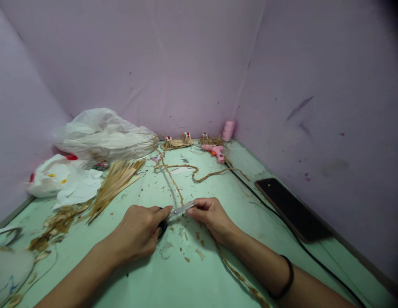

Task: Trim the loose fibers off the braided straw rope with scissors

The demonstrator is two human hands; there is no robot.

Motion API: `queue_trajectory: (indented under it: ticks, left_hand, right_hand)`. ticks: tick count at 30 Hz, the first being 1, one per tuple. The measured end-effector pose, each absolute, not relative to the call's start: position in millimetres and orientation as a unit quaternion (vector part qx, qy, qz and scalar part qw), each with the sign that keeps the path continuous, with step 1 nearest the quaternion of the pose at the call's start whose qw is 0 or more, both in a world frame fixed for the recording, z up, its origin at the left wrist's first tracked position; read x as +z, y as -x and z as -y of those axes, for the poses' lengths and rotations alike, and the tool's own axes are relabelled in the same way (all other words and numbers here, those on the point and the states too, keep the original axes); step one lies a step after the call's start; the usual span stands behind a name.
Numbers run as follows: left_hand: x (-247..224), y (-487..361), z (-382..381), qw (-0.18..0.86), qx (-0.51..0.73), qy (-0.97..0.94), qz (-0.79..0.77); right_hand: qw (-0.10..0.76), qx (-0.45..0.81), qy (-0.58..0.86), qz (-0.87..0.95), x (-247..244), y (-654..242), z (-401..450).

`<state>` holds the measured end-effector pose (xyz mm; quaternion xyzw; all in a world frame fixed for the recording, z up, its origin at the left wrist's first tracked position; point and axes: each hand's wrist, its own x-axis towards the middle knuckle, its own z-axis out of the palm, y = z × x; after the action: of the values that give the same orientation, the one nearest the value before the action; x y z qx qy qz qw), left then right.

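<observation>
Gripped by its black handles, a pair of scissors [185, 207] is in my left hand [137, 229], with the metal blades pointing right. The fingers of my right hand [215, 216] are closed in a pinch by the blade tips, on a thin braided cord [239, 276]. From there one length of cord runs down to the lower right, under my right forearm. Another length [173, 182] leads away from the blades toward the back of the table. Whether the blades are closed around the cord I cannot make out.
Dry straw strips [114, 186] and a clear plastic bag [104, 132] lie at left. Woven pieces [177, 143], a pink glue gun [215, 152] and a pink thread spool [228, 130] are at the back. A phone [292, 209] and a black cable [266, 201] lie at right.
</observation>
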<state>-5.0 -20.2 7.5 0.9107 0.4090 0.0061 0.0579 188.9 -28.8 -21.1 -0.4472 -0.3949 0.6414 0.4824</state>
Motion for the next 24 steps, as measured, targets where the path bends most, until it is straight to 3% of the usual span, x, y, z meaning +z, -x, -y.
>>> queue_trajectory:
  ticks: [8,12,18,24]
  left_hand:
    - [4.3,10.0,10.0,0.235,0.197,-0.812,-0.496]
    - [-4.5,6.6,12.4,0.180,0.215,-0.816,-0.505]
    - [-5.6,-0.5,21.8,0.049,0.144,-0.863,-0.482]
    - [-3.7,-4.6,24.4,0.017,0.080,-0.880,-0.468]
  right_hand:
    - [0.479,0.684,0.434,0.340,-21.3,-190.5,25.5]
    - [0.466,0.702,0.438,0.313,-18.1,-190.9,26.2]
    - [0.478,0.674,0.442,0.350,-18.9,-189.6,29.5]
    - [0.492,0.707,0.379,0.338,-23.6,-190.1,27.4]
